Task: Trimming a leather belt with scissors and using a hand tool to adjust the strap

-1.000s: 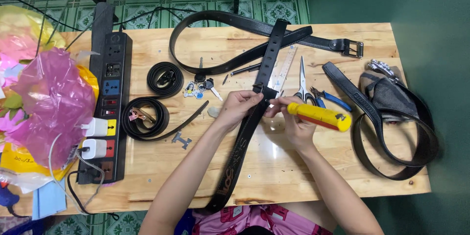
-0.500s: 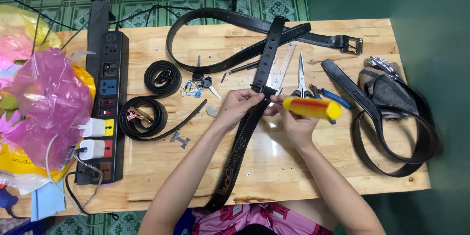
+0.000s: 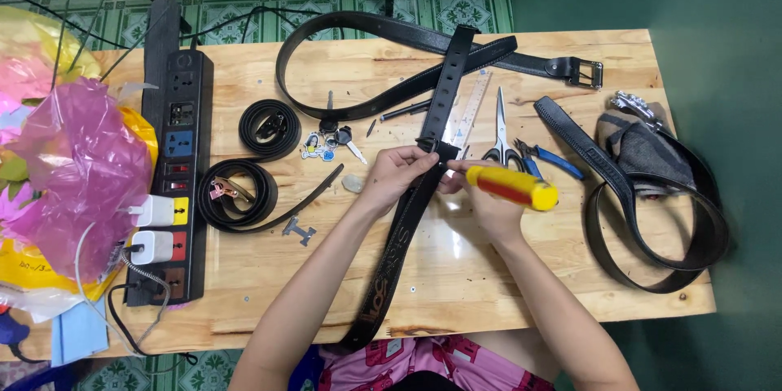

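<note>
The belt point(image 3: 407, 220) lies along the table point(image 3: 456, 277) middle. Left hand point(image 3: 395, 177) fingers pinch it at the buckle end. Right hand point(image 3: 489, 204), beside the belt, has lowered the screwdriver point(image 3: 511, 187) slightly; its grip stays closed. Scissors point(image 3: 498, 134) lie beyond.

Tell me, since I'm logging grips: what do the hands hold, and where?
Left hand pinches the black belt near its keeper loop; right hand grips a yellow-and-red-handled tool by its handle.

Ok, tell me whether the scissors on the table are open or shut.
Shut. The scissors lie flat on the table, blades together in one point, beside the blue-handled pliers.
</note>
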